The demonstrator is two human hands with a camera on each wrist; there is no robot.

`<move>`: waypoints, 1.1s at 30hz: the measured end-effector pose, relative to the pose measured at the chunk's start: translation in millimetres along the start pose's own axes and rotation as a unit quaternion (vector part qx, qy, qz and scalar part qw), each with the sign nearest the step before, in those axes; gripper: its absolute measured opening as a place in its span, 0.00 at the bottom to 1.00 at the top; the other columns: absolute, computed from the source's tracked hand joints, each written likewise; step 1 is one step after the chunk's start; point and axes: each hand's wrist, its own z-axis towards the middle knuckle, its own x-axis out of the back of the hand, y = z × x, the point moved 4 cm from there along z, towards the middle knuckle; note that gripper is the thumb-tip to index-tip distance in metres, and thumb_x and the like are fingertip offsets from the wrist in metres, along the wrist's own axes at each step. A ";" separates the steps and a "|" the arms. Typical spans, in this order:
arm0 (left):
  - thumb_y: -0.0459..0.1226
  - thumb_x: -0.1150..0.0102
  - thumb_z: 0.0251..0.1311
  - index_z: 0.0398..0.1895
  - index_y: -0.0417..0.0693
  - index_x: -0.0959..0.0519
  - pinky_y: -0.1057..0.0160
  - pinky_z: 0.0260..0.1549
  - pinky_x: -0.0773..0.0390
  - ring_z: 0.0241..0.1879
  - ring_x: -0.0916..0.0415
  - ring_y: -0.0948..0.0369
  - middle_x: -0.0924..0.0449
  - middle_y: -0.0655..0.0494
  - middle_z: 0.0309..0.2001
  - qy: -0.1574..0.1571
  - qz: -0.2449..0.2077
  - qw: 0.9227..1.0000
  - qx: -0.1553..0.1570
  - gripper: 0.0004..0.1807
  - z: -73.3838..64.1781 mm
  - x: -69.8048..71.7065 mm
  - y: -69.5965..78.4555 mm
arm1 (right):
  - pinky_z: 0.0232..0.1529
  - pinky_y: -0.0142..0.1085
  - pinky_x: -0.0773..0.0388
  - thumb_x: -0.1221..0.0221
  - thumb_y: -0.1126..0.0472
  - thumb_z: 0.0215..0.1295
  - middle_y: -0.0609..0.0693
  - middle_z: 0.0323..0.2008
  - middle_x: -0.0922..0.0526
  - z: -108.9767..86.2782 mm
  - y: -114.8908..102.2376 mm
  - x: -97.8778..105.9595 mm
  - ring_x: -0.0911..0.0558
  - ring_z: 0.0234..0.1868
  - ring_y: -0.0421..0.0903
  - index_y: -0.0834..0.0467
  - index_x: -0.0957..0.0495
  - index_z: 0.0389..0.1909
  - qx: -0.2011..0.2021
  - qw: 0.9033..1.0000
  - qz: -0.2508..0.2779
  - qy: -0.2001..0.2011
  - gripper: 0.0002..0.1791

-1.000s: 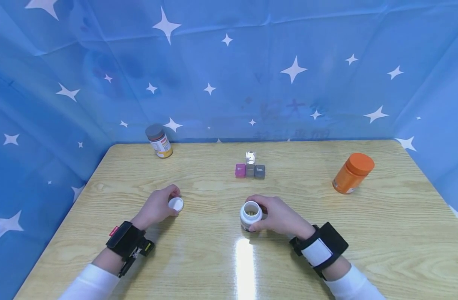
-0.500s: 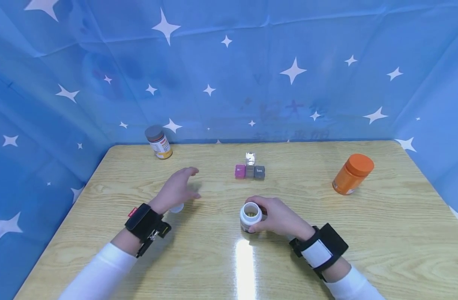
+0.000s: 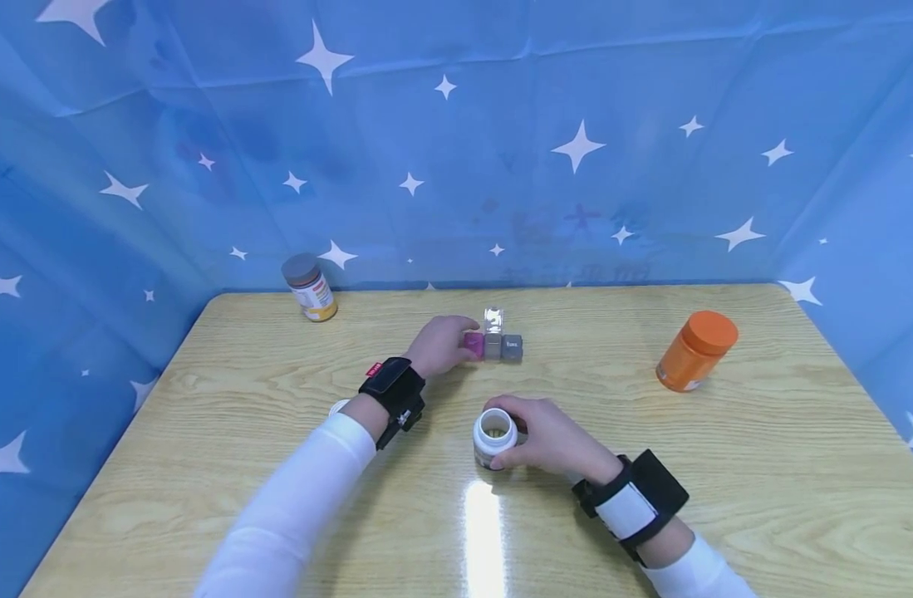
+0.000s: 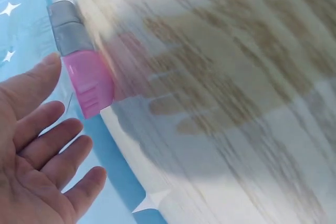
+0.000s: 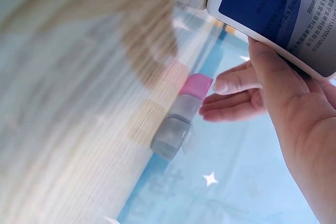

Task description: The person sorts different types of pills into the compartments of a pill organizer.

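My right hand (image 3: 542, 436) grips a white pill bottle (image 3: 483, 455), uncapped and upright on the table, with yellowish pills showing through its mouth. A blue label panel (image 5: 262, 3) faces the right wrist camera. My left hand (image 3: 443, 343) reaches to a small pill organizer (image 3: 493, 346) with one pink and two grey compartments. Its thumb and fingers stand apart around the pink compartment (image 4: 90, 83), fingers nearly straight in the left wrist view. The clear lid (image 3: 493, 319) of the middle compartment is raised. A white cap (image 3: 336, 407) lies partly hidden behind my left forearm.
An orange bottle with an orange lid (image 3: 697, 351) stands on the right of the wooden table (image 3: 725, 482). Near the back left edge stands a dark-lidded bottle (image 3: 311, 288) with a white and yellow label. A blue star-patterned cloth (image 3: 456, 166) hangs behind.
My left hand has let go of the white cap, leaving it on the table, and moved right and away to the pill organizer. The right hand keeps holding the bottle in place.
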 end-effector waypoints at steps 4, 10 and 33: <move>0.36 0.37 0.53 0.49 0.42 0.21 0.59 0.52 0.28 0.49 0.23 0.53 0.18 0.48 0.46 -0.004 -0.005 1.000 -0.013 0.18 3.7 -2.2 2.3 | 0.44 0.33 0.27 0.29 0.55 0.43 0.47 0.41 0.19 -0.4 -1.0 -0.4 0.22 0.43 0.43 0.53 0.25 0.46 -0.003 1.000 0.001 0.002 0.27; 0.33 0.38 0.52 0.24 0.47 0.21 0.65 0.33 0.30 0.28 0.29 0.60 0.20 0.56 0.25 -0.013 0.015 0.999 -0.037 0.03 5.5 -6.1 4.8 | 0.46 0.35 0.27 0.29 0.55 0.43 0.47 0.42 0.19 -0.7 -1.6 -1.0 0.22 0.44 0.44 0.53 0.26 0.47 -0.007 1.000 0.002 -0.003 0.28; 0.33 0.38 0.52 0.23 0.46 0.19 0.66 0.36 0.29 0.29 0.29 0.62 0.18 0.56 0.27 -0.018 0.015 0.999 -0.028 0.03 7.1 -5.8 6.0 | 0.53 0.43 0.28 0.31 0.61 0.47 0.46 0.48 0.21 -3.5 -3.6 1.4 0.24 0.52 0.44 0.53 0.30 0.55 -0.001 0.999 -0.020 -0.038 0.31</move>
